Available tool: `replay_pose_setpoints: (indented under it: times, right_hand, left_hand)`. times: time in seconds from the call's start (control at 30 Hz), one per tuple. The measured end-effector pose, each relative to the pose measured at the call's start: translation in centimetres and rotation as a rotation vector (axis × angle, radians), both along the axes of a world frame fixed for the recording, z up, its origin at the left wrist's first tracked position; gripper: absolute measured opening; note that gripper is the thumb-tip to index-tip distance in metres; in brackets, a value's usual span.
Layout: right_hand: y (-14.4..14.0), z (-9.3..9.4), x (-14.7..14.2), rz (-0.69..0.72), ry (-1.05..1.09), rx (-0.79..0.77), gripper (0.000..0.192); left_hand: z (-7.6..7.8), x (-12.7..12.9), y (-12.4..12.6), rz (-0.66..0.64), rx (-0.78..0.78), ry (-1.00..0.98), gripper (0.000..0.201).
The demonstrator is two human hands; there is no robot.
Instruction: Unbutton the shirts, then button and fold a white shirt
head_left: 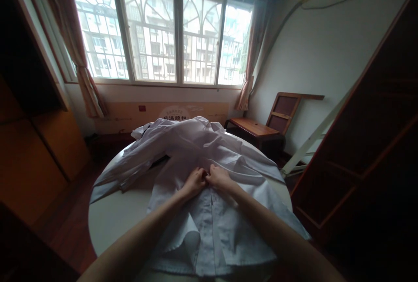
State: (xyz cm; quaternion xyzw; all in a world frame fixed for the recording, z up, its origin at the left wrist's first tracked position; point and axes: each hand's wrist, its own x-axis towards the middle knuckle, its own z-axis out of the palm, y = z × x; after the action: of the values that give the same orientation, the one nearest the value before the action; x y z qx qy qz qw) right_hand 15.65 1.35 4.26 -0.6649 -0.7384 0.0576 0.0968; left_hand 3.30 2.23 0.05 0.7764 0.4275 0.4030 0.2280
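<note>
A white long-sleeved shirt (183, 149) is spread over a round white table (111, 225), its collar end away from me and its hem at the near edge. Along its middle runs the front placket (205, 225). My left hand (196, 180) and my right hand (218, 176) meet at the placket, fingertips pinching the cloth from both sides. Whether a button lies between the fingers is hidden. One sleeve (111, 182) stretches out to the left and the other hangs toward the right edge. Near the hem on the left, a flap of cloth is folded up.
Behind the table, a long cardboard box (130, 114) leans under the barred window (150, 42). A low wooden table (254, 127) stands at the back right beside a wooden frame (283, 110). Dark red wooden furniture (355, 156) rises on the right, an orange-brown cabinet (26, 164) on the left.
</note>
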Motion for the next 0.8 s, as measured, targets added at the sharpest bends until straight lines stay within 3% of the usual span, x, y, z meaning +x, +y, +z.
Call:
replay_pose_setpoints:
  times: [0.17, 0.4, 0.6, 0.8]
  right_hand:
    - [0.5, -1.7, 1.4, -0.04, 0.14, 0.091, 0.017]
    - [0.0, -2.0, 2.0, 0.025, 0.225, 0.119, 0.006]
    - [0.3, -2.4, 3.0, 0.063, 0.512, 0.083, 0.01]
    - [0.6, -3.1, 3.9, 0.204, 0.824, -0.034, 0.02]
  left_hand:
    - [-0.3, -0.1, 0.4, -0.03, 0.026, -0.001, 0.004]
    - [-0.7, -0.3, 0.3, -0.029, 0.055, -0.029, 0.007]
    - [-0.4, -0.1, 0.0, -0.03, 0.043, -0.033, 0.011]
    - [0.3, 0.0, -0.6, 0.022, 0.129, 0.045, 0.01]
